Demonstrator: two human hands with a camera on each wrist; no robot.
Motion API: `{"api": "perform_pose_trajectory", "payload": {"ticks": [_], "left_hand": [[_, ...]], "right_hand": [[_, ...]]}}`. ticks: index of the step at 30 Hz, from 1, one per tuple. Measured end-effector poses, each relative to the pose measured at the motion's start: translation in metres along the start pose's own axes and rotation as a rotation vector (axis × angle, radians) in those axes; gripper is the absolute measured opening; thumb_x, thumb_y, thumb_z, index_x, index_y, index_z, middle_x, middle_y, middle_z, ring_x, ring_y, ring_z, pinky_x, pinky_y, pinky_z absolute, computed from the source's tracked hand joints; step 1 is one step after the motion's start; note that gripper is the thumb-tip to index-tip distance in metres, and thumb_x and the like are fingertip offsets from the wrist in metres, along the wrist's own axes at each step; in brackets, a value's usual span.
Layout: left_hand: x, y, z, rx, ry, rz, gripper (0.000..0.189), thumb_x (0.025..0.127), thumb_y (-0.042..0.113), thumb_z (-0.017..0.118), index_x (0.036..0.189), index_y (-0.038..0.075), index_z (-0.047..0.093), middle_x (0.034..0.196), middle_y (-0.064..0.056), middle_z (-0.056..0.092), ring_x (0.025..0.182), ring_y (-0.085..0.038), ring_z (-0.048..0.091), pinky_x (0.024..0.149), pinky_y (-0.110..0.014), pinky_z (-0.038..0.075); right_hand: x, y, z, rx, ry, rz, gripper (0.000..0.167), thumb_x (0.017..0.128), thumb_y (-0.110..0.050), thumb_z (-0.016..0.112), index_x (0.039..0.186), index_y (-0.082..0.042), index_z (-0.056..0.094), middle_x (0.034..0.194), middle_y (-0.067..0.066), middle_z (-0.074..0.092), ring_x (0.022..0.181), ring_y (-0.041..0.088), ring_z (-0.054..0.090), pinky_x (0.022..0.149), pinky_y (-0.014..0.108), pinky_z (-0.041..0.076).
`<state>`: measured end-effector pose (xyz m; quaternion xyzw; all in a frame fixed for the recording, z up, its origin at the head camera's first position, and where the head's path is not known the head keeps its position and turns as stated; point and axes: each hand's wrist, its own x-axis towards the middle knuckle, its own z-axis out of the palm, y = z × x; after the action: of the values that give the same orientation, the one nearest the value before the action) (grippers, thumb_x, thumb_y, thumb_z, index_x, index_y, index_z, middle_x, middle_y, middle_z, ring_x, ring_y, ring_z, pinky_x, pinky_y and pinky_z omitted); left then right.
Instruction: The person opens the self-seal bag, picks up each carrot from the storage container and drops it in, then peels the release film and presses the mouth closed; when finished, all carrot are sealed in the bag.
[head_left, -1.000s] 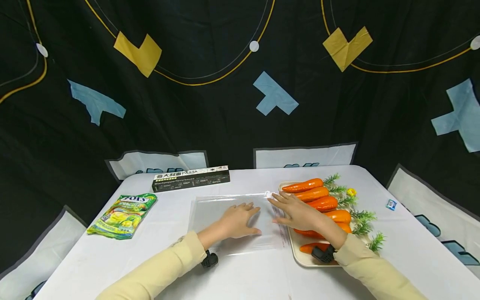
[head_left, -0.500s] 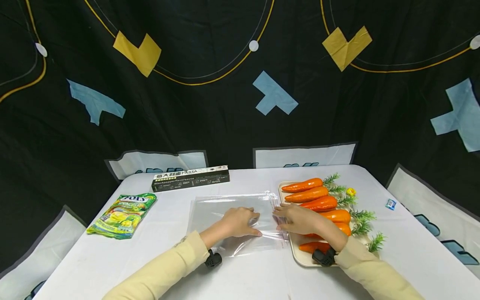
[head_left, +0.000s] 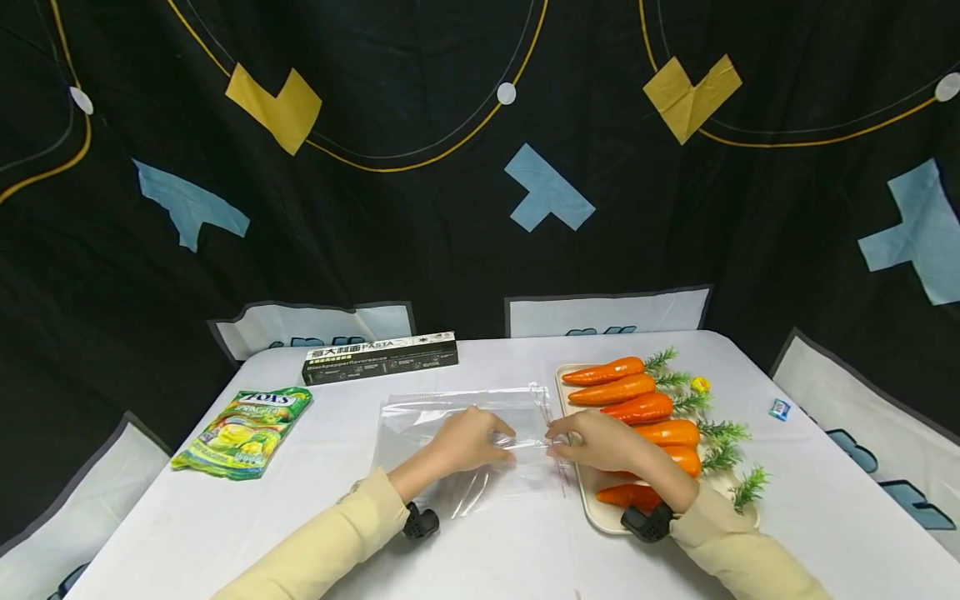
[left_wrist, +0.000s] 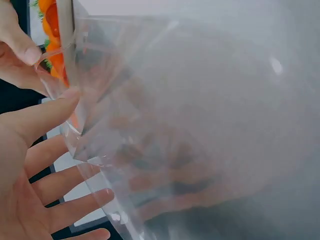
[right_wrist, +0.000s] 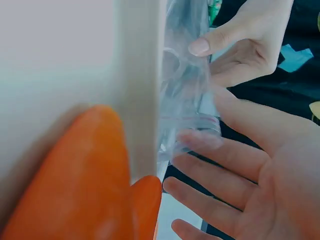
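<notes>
A clear plastic zip bag (head_left: 408, 433) lies on the table in the middle of the head view, its reddish zip line (head_left: 558, 475) toward the right. My left hand (head_left: 467, 442) grips the film left of the zip, thumb against the near layer and fingers spread behind; the film is creased up there. At the zip edge my right hand (head_left: 600, 440) pinches the bag between thumb and index finger. Film partly covers the fingertips in the left wrist view. Beneath my right forearm is a cream tray (head_left: 600, 521) of orange carrots (head_left: 637, 408) with green tops.
A black pasta box (head_left: 381, 360) stands at the back left. In front of it lies a green snack packet (head_left: 243, 433). To the right are a small blue wrapped sweet (head_left: 780, 409) and a yellow flower (head_left: 701, 384). A dark curtain (head_left: 420, 225) hangs behind the table.
Both hands went from lying spread on the bag to closing their fingers on its film. The right hand came down nearer the zip edge. The bag has wrinkled and lifted under the left hand.
</notes>
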<state>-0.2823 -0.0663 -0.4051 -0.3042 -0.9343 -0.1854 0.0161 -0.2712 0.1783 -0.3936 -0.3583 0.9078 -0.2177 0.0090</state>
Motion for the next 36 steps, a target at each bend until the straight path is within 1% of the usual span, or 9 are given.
{"api": "perform_pose_trajectory", "payload": {"ticks": [4,8,9,13,19,24,27,31,36], "left_hand": [[-0.002,-0.002,-0.004,-0.009,0.033,-0.007,0.036,0.078,0.037,0.08,0.107,0.017,0.075,0.107,0.002,0.071,0.096,-0.019,0.067,0.082,-0.036,0.052],[-0.004,-0.004,-0.006,-0.008,0.063,-0.013,0.037,0.077,0.038,0.08,0.107,0.017,0.075,0.107,0.0,0.072,0.086,-0.015,0.067,0.079,-0.036,0.053],[-0.005,-0.004,-0.006,-0.009,0.071,-0.015,0.037,0.077,0.039,0.08,0.107,0.017,0.075,0.107,0.0,0.072,0.082,-0.012,0.066,0.078,-0.035,0.053],[-0.007,-0.002,-0.007,-0.032,0.094,-0.018,0.038,0.077,0.039,0.08,0.108,0.017,0.075,0.105,-0.001,0.072,0.062,-0.008,0.056,0.076,-0.035,0.052],[-0.009,-0.001,-0.006,-0.044,0.1,-0.005,0.043,0.075,0.041,0.081,0.109,0.016,0.074,0.107,0.0,0.072,0.08,-0.015,0.066,0.079,-0.036,0.052],[-0.01,-0.002,-0.005,-0.048,0.096,-0.012,0.047,0.073,0.044,0.081,0.111,0.017,0.073,0.108,-0.001,0.071,0.073,-0.01,0.06,0.075,-0.035,0.052],[-0.011,-0.003,-0.006,-0.052,0.095,-0.005,0.053,0.071,0.048,0.082,0.113,0.018,0.072,0.112,-0.002,0.07,0.082,-0.014,0.063,0.074,-0.034,0.052],[-0.013,-0.003,-0.006,-0.066,0.103,0.019,0.061,0.068,0.052,0.081,0.117,0.016,0.071,0.117,-0.002,0.068,0.1,-0.019,0.064,0.08,-0.036,0.052],[-0.012,-0.002,-0.002,-0.079,0.168,0.065,0.061,0.075,0.05,0.077,0.121,0.011,0.068,0.12,-0.003,0.067,0.106,-0.021,0.064,0.089,-0.038,0.051]], "right_hand": [[0.001,0.0,0.0,0.007,0.124,0.03,0.025,0.095,-0.025,0.063,0.105,-0.004,0.072,0.098,0.005,0.071,0.069,0.012,0.06,0.065,0.028,0.051],[0.003,0.0,0.0,0.019,0.237,0.102,0.026,0.094,-0.028,0.064,0.1,-0.004,0.071,0.089,0.002,0.07,0.079,0.014,0.065,0.07,0.03,0.054],[0.004,-0.001,0.0,0.032,0.253,0.118,0.026,0.094,-0.029,0.065,0.097,-0.004,0.071,0.085,0.001,0.069,0.076,0.012,0.065,0.068,0.03,0.054],[0.006,-0.002,0.001,0.088,0.27,0.15,0.024,0.092,-0.032,0.067,0.086,-0.009,0.07,0.075,-0.005,0.065,0.067,0.006,0.06,0.062,0.025,0.052],[0.01,-0.005,0.003,0.107,0.281,0.109,0.013,0.089,-0.02,0.07,0.079,-0.013,0.066,0.071,-0.009,0.061,0.065,0.006,0.057,0.062,0.023,0.05],[0.011,-0.007,0.003,0.113,0.311,0.073,0.01,0.087,-0.011,0.071,0.08,-0.012,0.065,0.07,-0.009,0.061,0.065,0.006,0.058,0.063,0.023,0.05],[0.011,-0.006,0.003,0.121,0.324,0.055,0.01,0.087,-0.009,0.071,0.08,-0.011,0.065,0.07,-0.008,0.062,0.065,0.006,0.059,0.062,0.023,0.051],[0.011,-0.006,0.004,0.141,0.335,0.047,0.01,0.088,-0.009,0.07,0.08,-0.01,0.065,0.071,-0.006,0.063,0.064,0.007,0.06,0.061,0.023,0.051],[0.011,-0.007,0.004,0.232,0.323,0.065,0.008,0.09,-0.009,0.068,0.082,-0.008,0.065,0.073,-0.003,0.064,0.066,0.016,0.063,0.061,0.023,0.052]]}}
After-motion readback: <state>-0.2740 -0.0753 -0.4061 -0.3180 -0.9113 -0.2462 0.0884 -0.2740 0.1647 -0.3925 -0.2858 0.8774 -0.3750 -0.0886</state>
